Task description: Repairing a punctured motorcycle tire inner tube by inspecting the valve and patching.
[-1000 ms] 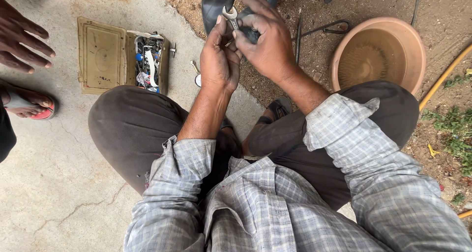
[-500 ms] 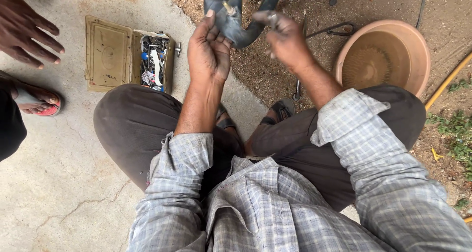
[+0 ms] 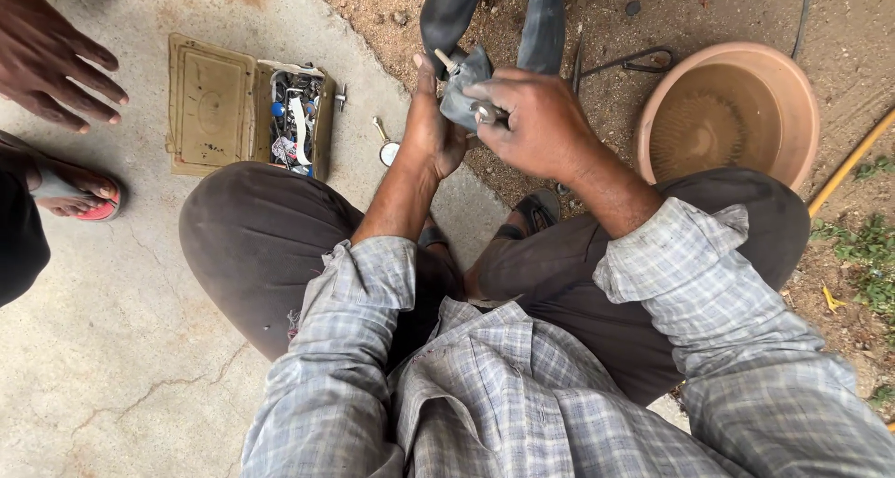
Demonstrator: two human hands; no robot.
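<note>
I see both hands up over the dirt edge, closed on a folded black inner tube (image 3: 466,77); the left hand (image 3: 431,128) grips the fold from the side, the right hand (image 3: 536,124) pinches it from above; an open tool box (image 3: 247,105) lies on the concrete, a clay basin (image 3: 727,110) stands right; another person's hand (image 3: 56,68) hovers upper left.

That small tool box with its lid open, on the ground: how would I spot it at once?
Start at the pale concrete floor left of the squatting person's knee. Just past that knee lies the flat tan tool box, lid flung open to the left, its tray crammed with small dark and blue parts. Unlike the round clay-coloured basin on the dirt to the right, it is rectangular and full.
</note>
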